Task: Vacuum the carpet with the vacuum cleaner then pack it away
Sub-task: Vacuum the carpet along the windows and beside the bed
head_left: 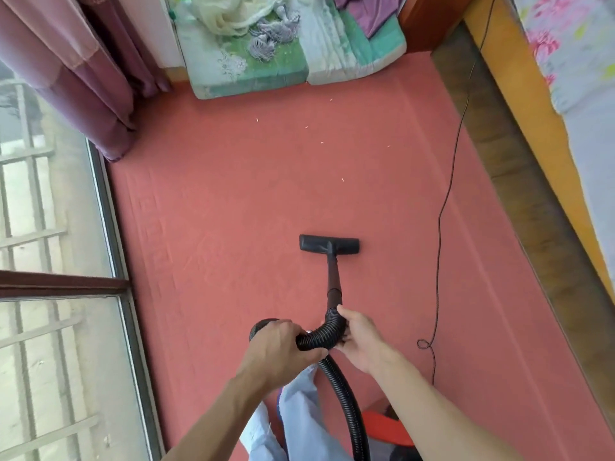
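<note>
Gripping the bent hose [320,338] — left hand [283,351] and right hand [359,341] curled round it — floor head [329,243] beyond.

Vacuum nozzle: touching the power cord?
Apart. Head view shows a strip of red carpet between the vacuum nozzle and the power cord.
</note>
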`<state>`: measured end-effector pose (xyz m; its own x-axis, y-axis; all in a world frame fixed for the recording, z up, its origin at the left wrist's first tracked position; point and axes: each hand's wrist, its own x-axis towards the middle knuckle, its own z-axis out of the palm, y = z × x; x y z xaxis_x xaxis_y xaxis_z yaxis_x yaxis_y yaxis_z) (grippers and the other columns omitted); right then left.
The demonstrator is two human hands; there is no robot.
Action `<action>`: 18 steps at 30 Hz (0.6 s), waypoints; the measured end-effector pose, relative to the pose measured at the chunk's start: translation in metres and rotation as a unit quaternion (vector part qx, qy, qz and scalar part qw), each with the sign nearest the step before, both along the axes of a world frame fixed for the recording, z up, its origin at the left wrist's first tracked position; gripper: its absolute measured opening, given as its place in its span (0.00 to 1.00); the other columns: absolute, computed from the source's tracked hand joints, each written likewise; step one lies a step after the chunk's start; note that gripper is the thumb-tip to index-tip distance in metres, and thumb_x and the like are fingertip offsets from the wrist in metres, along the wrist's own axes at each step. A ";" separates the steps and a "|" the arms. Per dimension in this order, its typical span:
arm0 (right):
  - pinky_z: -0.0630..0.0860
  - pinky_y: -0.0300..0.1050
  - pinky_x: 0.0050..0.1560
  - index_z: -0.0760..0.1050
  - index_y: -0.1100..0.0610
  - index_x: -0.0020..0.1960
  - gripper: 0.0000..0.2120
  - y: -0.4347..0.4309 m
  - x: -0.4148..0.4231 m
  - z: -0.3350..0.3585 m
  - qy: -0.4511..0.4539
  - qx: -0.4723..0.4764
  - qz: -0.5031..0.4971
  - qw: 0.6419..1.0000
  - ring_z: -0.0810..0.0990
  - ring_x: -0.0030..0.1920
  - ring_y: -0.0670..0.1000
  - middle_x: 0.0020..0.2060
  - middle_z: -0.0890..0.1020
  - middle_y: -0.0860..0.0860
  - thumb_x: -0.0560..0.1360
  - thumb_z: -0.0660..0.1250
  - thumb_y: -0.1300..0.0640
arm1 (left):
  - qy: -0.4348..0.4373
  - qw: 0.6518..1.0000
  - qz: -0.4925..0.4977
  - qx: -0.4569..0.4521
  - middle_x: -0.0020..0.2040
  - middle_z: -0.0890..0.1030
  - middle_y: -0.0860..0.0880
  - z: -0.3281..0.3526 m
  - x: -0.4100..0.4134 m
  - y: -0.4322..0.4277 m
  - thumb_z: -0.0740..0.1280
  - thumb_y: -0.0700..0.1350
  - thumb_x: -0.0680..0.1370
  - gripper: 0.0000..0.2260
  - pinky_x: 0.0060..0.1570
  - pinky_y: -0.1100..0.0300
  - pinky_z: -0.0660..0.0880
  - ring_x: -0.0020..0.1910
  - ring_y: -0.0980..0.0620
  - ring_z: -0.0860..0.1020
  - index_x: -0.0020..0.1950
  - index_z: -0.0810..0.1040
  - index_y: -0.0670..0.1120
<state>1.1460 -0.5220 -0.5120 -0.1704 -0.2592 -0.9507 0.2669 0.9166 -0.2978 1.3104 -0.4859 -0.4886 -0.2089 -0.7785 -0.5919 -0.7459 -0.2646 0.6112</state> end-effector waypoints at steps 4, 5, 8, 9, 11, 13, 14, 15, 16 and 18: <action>0.77 0.48 0.42 0.77 0.67 0.53 0.12 -0.042 -0.017 -0.006 0.016 -0.004 0.017 1.000 0.79 0.42 0.56 0.43 0.80 0.60 0.79 0.64 0.57 | 0.001 1.000 0.015 0.016 0.31 0.70 0.49 -0.005 -0.017 -0.041 0.67 0.65 0.69 0.27 0.27 0.60 0.60 0.29 0.51 0.65 0.37 0.76 0.39; 0.77 0.48 0.43 0.77 0.66 0.53 0.11 -0.052 -0.021 -0.007 0.016 -0.005 0.019 1.000 0.79 0.42 0.56 0.44 0.80 0.59 0.79 0.64 0.57 | -0.002 1.000 0.015 0.019 0.30 0.70 0.49 -0.006 -0.021 -0.050 0.68 0.64 0.71 0.26 0.27 0.59 0.61 0.29 0.50 0.65 0.38 0.77 0.38; 0.77 0.52 0.51 0.77 0.66 0.52 0.10 -0.077 -0.032 -0.009 0.021 -0.005 0.026 0.999 0.79 0.46 0.57 0.45 0.80 0.60 0.79 0.64 0.58 | 0.001 0.999 0.024 0.027 0.30 0.70 0.49 -0.008 -0.034 -0.075 0.69 0.63 0.71 0.25 0.28 0.57 0.61 0.29 0.49 0.66 0.39 0.77 0.38; 0.76 0.52 0.51 0.77 0.66 0.52 0.10 -0.085 -0.035 -0.010 0.020 -0.007 0.024 0.999 0.79 0.46 0.57 0.45 0.80 0.60 0.79 0.64 0.58 | 0.003 0.999 0.025 0.023 0.30 0.70 0.49 -0.008 -0.039 -0.083 0.69 0.62 0.72 0.25 0.28 0.57 0.61 0.29 0.49 0.66 0.38 0.76 0.38; 0.76 0.51 0.49 0.77 0.67 0.53 0.12 -0.100 -0.043 -0.013 0.018 -0.011 0.013 1.000 0.78 0.47 0.58 0.46 0.80 0.60 0.80 0.64 0.58 | 0.013 0.999 0.036 0.015 0.30 0.71 0.50 -0.010 -0.047 -0.098 0.69 0.62 0.71 0.25 0.28 0.58 0.61 0.29 0.50 0.66 0.36 0.76 0.39; 0.76 0.51 0.50 0.76 0.68 0.55 0.13 -0.117 -0.049 -0.017 0.011 -0.021 -0.006 1.000 0.78 0.47 0.58 0.46 0.80 0.61 0.79 0.65 0.57 | 0.020 0.999 0.047 0.017 0.29 0.73 0.51 -0.011 -0.051 -0.118 0.70 0.62 0.70 0.22 0.27 0.60 0.62 0.28 0.52 0.67 0.37 0.78 0.42; 0.76 0.50 0.49 0.76 0.69 0.55 0.14 -0.125 -0.051 -0.018 0.006 -0.025 -0.014 1.000 0.79 0.46 0.57 0.46 0.80 0.61 0.79 0.65 0.57 | 0.019 0.998 0.050 0.021 0.29 0.74 0.51 -0.011 -0.051 -0.129 0.71 0.62 0.70 0.21 0.27 0.60 0.63 0.28 0.52 0.68 0.38 0.80 0.43; 0.76 0.49 0.48 0.76 0.69 0.56 0.14 -0.132 -0.052 -0.019 0.002 -0.029 -0.020 0.999 0.79 0.45 0.57 0.46 0.80 0.61 0.79 0.65 0.57 | 0.021 0.998 0.050 0.024 0.30 0.75 0.51 -0.012 -0.051 -0.141 0.72 0.62 0.69 0.20 0.28 0.60 0.64 0.28 0.53 0.69 0.39 0.81 0.44; 0.76 0.48 0.47 0.76 0.68 0.56 0.14 -0.139 -0.052 -0.020 -0.001 -0.033 -0.027 0.999 0.79 0.44 0.56 0.45 0.80 0.60 0.80 0.65 0.57 | 0.023 0.998 0.045 0.026 0.31 0.76 0.50 -0.013 -0.049 -0.151 0.73 0.62 0.68 0.20 0.28 0.59 0.66 0.28 0.53 0.70 0.40 0.83 0.45; 0.77 0.47 0.45 0.76 0.67 0.54 0.12 -0.150 -0.051 -0.018 -0.014 -0.039 -0.041 0.998 0.78 0.42 0.54 0.43 0.79 0.59 0.80 0.64 0.57 | 0.026 0.999 0.027 0.020 0.31 0.77 0.49 -0.012 -0.044 -0.169 0.73 0.63 0.67 0.19 0.29 0.57 0.68 0.28 0.54 0.71 0.42 0.84 0.48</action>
<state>1.0951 -0.6717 -0.5296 -0.1681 -0.3189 -0.9328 0.3488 0.8658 -0.3588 1.2661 -0.6546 -0.5005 -0.1988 -0.7655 -0.6120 -0.6979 -0.3278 0.6367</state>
